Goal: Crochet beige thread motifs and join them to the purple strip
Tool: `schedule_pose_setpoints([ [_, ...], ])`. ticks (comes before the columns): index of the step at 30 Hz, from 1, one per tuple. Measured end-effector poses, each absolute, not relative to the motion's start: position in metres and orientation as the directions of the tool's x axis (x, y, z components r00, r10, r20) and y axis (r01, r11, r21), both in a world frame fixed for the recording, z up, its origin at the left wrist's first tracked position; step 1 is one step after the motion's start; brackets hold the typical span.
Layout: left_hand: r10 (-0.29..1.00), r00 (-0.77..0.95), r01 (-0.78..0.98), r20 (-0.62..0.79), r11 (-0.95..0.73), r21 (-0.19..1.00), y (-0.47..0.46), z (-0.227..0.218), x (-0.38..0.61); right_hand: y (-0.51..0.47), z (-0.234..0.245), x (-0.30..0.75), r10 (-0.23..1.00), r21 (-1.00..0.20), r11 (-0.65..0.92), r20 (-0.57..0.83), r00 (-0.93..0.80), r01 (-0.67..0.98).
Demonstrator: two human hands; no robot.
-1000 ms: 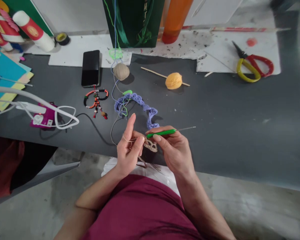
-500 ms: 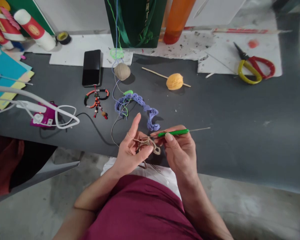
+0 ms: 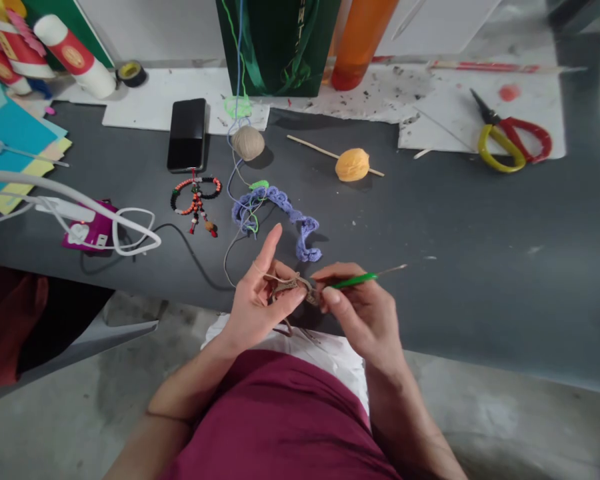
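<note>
Close to the desk's front edge, my left hand [image 3: 260, 303] pinches a small beige crochet piece [image 3: 287, 287] between thumb and fingers, its index finger raised with beige yarn around it. My right hand [image 3: 363, 310] grips a crochet hook [image 3: 355, 280] by its green handle, the metal shaft pointing right, away from the piece. The right thumb and fingertips touch the right end of the crochet piece. From the left hand the yarn runs up to a beige yarn ball [image 3: 249, 143]. Beyond the hands lies a curled purple crochet strip [image 3: 285, 203].
A yellow yarn ball [image 3: 353, 165] on a stick, a black phone [image 3: 187, 135] and a beaded bracelet [image 3: 196, 197] lie behind. Scissors [image 3: 513, 140] rest at the far right. White cables [image 3: 130, 233] cross a purple charger at left. A green bag [image 3: 280, 47] stands at the back.
My right hand has turned, bringing its thumb and fingertips onto the right end of the beige piece. The hook has tilted and shifted slightly left. My left hand keeps its hold.
</note>
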State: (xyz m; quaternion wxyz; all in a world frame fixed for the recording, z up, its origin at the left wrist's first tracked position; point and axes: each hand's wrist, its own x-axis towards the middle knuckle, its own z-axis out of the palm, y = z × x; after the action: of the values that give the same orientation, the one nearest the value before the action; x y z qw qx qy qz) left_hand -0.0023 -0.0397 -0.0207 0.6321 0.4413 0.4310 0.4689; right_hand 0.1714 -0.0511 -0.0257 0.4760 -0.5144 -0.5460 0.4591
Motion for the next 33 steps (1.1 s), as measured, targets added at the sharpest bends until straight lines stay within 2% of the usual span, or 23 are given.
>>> schedule_pose_setpoints([
  [3, 0.977, 0.183, -0.221, -0.11, 0.15, 0.964, -0.04, -0.022, -0.003, -0.047, -0.023, 0.169, 0.996, -0.99, 0.017, 0.003, -0.094, 0.141],
  [6, 0.985, 0.168, -0.241, -0.048, 0.088, 0.967, -0.042, -0.024, -0.004, -0.045, -0.021, 0.166, 0.992, -0.997, -0.038, -0.045, -0.117, 0.066],
  [11, 0.999, 0.044, -0.069, 0.004, -0.001, 0.998, -0.045, -0.026, -0.004, -0.045, -0.017, 0.167, 0.973, -0.988, -0.149, -0.138, -0.186, -0.049],
  [14, 0.995, -0.019, 0.015, 0.1, -0.1, 0.995, -0.044, -0.027, -0.005, -0.045, -0.016, 0.169, 0.968, -0.984, -0.165, -0.15, -0.199, -0.061],
  [20, 0.969, -0.142, 0.023, 0.2, -0.199, 0.98, -0.034, -0.028, -0.009, -0.047, -0.015, 0.171, 0.958, -0.983, -0.175, -0.155, -0.243, -0.063],
  [23, 0.962, -0.217, -0.017, 0.165, -0.173, 0.985, -0.029, -0.029, -0.01, -0.047, -0.017, 0.171, 0.958, -0.98, -0.171, -0.14, -0.249, -0.103],
  [26, 0.976, -0.213, -0.104, 0.054, -0.078, 0.991, -0.028, -0.03, -0.011, -0.048, -0.018, 0.169, 0.965, -0.977, -0.16, -0.125, -0.229, -0.139],
  [31, 0.978, 0.138, -0.265, -0.158, 0.191, 0.945, -0.034, -0.028, -0.011, -0.049, -0.02, 0.166, 0.978, -0.987, -0.138, -0.122, -0.168, -0.086],
  [33, 0.951, 0.218, -0.283, -0.219, 0.276, 0.919, -0.037, -0.028, -0.009, -0.05, -0.023, 0.164, 0.983, -0.991, -0.129, -0.121, -0.141, -0.045],
])
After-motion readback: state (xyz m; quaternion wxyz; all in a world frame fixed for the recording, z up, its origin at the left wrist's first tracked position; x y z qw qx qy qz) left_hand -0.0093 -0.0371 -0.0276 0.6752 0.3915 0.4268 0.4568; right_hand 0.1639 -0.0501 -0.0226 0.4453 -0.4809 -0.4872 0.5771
